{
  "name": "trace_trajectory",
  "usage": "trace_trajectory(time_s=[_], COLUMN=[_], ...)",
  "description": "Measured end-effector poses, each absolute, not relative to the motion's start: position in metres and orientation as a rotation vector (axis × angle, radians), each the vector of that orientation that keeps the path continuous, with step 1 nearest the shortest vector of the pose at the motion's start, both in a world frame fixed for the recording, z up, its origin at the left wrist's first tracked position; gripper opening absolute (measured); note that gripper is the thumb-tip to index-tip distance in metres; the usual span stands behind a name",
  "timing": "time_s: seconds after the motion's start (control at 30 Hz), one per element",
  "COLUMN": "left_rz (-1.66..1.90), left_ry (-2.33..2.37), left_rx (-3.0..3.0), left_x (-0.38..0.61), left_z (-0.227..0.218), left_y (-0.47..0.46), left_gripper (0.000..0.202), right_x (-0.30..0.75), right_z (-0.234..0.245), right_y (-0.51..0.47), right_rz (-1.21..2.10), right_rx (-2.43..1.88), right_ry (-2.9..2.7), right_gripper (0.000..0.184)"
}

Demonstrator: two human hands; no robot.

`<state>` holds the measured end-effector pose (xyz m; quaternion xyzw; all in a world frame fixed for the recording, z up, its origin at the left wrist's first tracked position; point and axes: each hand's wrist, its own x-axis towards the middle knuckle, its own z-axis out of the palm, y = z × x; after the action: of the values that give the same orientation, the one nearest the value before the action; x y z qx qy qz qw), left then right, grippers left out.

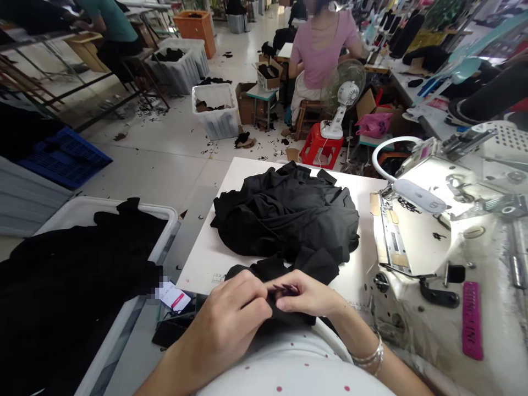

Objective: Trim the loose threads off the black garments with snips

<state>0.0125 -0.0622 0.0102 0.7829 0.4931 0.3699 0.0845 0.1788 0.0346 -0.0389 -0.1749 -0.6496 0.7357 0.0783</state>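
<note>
My left hand (233, 311) is closed in a pinch on an edge of black fabric (284, 268) just in front of my body. Beside it, almost touching, my right hand (309, 294) is curled around small dark thread snips (290, 289); their pointed tips face the left hand. The fingers partly hide the snips and the pinched edge. Beyond both hands, a crumpled heap of black cloth (284, 212) lies on the white tabletop (243, 171).
A white sewing machine (487, 236) with a lamp (421, 197) stands close on the right. To the left is a white bin (167, 215) full of black garments. Ahead are a fan (340, 113) on a red stool (322, 147), a seated person (319, 49) and a bin (216, 118).
</note>
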Motion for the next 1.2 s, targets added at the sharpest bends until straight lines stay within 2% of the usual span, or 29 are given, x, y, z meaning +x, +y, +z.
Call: trace_trajectory(time_s=[0.13, 0.23, 0.3, 0.47, 0.6, 0.73, 0.83, 1.0, 1.2], left_rz=[1.089, 1.027, 0.914, 0.742, 0.778, 0.55, 0.494, 0.705, 0.697], left_ry=[1.578, 1.551, 1.451, 1.434, 1.449, 1.245, 1.314, 1.541, 1.602], left_rx=[1.922, 1.486, 1.394, 1.584, 1.741, 1.911, 1.947, 1.839, 1.535], left_x=[0.006, 0.0, -0.003, -0.006, -0.004, -0.001, -0.006, -0.018, -0.014], left_z=[-0.005, -0.018, -0.022, -0.015, -0.007, -0.007, -0.006, 0.001, -0.005], left_y=[-0.058, -0.049, -0.04, -0.026, -0.022, -0.015, -0.011, -0.007, -0.009], left_gripper=[0.017, 0.032, 0.035, 0.026, 0.016, 0.014, 0.007, 0.021, 0.027], right_x=[0.177, 0.18, 0.182, 0.189, 0.192, 0.194, 0.198, 0.199, 0.185], right_z=[-0.048, -0.046, -0.041, -0.031, -0.027, -0.018, -0.015, -0.021, -0.031], right_y=[0.03, 0.028, 0.027, 0.027, 0.027, 0.026, 0.027, 0.027, 0.022], right_rz=[2.132, 2.02, 1.982, 1.905, 1.847, 1.825, 1.774, 1.622, 1.582], right_rx=[-0.621, -0.715, -0.732, -0.725, -0.771, -0.775, -0.801, -0.867, -0.867], right_ry=[-1.676, -1.646, -1.685, -1.799, -1.838, -1.923, -1.987, -2.037, -2.05], right_gripper=[0.063, 0.061, 0.056, 0.043, 0.044, 0.045, 0.049, 0.059, 0.064])
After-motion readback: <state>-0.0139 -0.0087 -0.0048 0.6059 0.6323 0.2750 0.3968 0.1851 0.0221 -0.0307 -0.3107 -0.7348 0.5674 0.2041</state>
